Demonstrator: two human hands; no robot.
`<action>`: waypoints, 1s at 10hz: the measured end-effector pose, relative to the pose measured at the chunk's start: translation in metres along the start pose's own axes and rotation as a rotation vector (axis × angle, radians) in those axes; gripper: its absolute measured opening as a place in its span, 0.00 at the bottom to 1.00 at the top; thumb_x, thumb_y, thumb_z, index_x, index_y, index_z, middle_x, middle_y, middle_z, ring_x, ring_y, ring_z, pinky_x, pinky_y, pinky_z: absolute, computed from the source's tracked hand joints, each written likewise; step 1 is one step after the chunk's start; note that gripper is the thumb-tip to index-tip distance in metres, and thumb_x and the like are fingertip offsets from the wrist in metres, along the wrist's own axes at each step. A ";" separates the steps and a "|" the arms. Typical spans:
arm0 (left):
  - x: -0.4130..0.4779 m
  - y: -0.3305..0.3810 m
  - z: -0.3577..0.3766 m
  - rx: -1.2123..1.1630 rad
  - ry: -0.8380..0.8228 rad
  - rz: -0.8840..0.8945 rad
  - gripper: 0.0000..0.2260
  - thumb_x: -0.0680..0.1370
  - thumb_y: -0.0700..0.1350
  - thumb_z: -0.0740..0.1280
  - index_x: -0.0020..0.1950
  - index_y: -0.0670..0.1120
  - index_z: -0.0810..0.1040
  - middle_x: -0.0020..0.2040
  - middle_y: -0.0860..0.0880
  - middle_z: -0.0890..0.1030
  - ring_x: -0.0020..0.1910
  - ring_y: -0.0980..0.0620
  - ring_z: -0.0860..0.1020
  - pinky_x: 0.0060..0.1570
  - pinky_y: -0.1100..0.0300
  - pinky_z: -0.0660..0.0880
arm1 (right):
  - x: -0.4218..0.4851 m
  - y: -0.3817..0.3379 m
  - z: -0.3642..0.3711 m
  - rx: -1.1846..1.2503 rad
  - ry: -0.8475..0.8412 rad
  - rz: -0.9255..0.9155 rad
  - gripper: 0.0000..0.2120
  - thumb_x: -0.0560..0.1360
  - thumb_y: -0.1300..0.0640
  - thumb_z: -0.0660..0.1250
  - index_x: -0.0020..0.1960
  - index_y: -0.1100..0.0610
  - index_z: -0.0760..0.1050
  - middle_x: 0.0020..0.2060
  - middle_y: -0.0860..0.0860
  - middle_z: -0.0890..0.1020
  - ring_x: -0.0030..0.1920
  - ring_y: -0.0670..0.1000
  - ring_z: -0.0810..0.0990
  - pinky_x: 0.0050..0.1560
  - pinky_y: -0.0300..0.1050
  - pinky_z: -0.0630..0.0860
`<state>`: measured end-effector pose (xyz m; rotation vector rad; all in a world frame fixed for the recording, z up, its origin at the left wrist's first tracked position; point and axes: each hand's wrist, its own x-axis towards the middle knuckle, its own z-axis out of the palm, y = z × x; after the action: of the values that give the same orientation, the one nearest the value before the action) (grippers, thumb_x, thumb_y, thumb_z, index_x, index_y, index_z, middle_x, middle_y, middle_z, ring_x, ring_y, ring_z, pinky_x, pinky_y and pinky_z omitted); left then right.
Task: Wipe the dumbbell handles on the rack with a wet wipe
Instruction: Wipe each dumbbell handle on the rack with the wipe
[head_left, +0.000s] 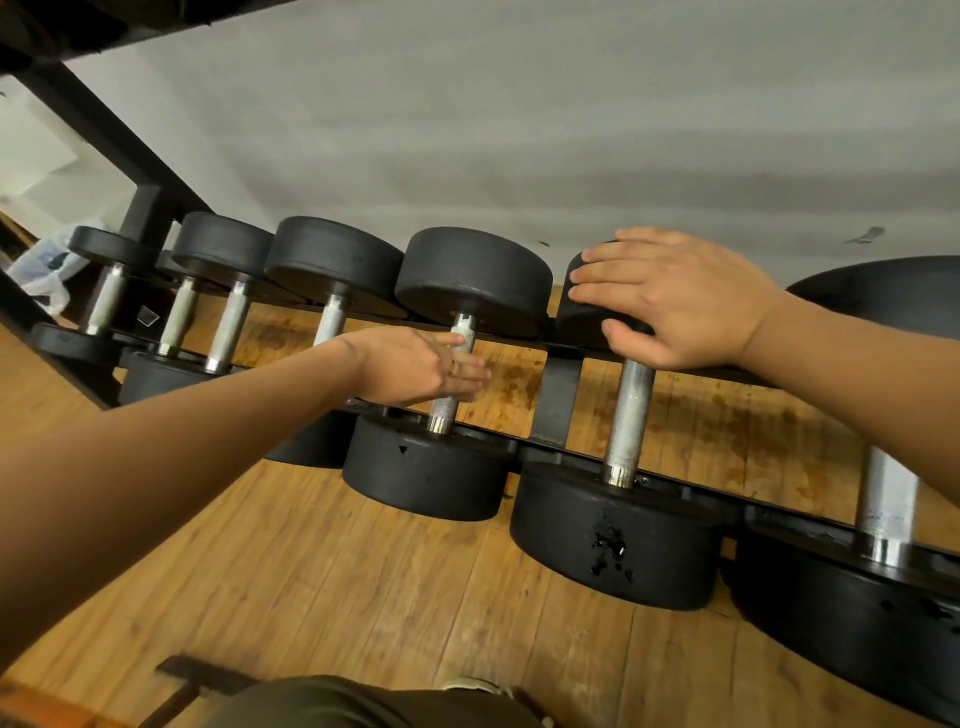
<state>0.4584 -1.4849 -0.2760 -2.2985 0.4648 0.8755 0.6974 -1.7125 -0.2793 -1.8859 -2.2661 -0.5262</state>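
A black rack (558, 400) holds several black dumbbells with steel handles. My left hand (421, 366) reaches across to the middle dumbbell's handle (444, 410) and lays its fingers over the handle's mid part, curling round it. No wipe shows in that hand. My right hand (670, 301) rests flat on the far head (576, 317) of the neighbouring dumbbell, fingers straight, thumb beside the top of its handle (631, 415).
Smaller dumbbells (228, 322) line the rack to the left, and a larger one (885, 499) sits at the right edge. A grey wall stands behind the rack. Wooden floor (363, 571) lies below, with my knee (363, 701) at the bottom.
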 end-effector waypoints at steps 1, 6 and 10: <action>0.004 -0.002 -0.004 0.006 0.012 -0.046 0.26 0.86 0.40 0.52 0.84 0.48 0.51 0.84 0.48 0.51 0.83 0.50 0.49 0.77 0.52 0.38 | 0.000 0.000 0.000 0.000 -0.002 -0.001 0.24 0.79 0.47 0.55 0.68 0.56 0.77 0.66 0.54 0.80 0.70 0.55 0.73 0.76 0.56 0.63; 0.007 0.000 0.026 0.025 0.176 0.116 0.27 0.83 0.36 0.63 0.81 0.48 0.64 0.82 0.48 0.63 0.80 0.50 0.61 0.77 0.55 0.49 | 0.000 -0.001 -0.001 0.003 0.006 -0.009 0.24 0.79 0.47 0.55 0.68 0.56 0.78 0.65 0.54 0.80 0.70 0.56 0.74 0.75 0.57 0.64; 0.023 0.002 0.011 0.130 -0.023 0.100 0.28 0.83 0.35 0.62 0.82 0.46 0.59 0.83 0.46 0.59 0.82 0.45 0.58 0.81 0.45 0.55 | 0.000 0.000 0.000 0.002 0.004 -0.004 0.24 0.79 0.47 0.55 0.68 0.56 0.77 0.66 0.54 0.80 0.70 0.55 0.74 0.75 0.57 0.64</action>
<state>0.4685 -1.4816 -0.2989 -2.1602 0.6133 0.8925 0.6975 -1.7124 -0.2792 -1.8778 -2.2678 -0.5271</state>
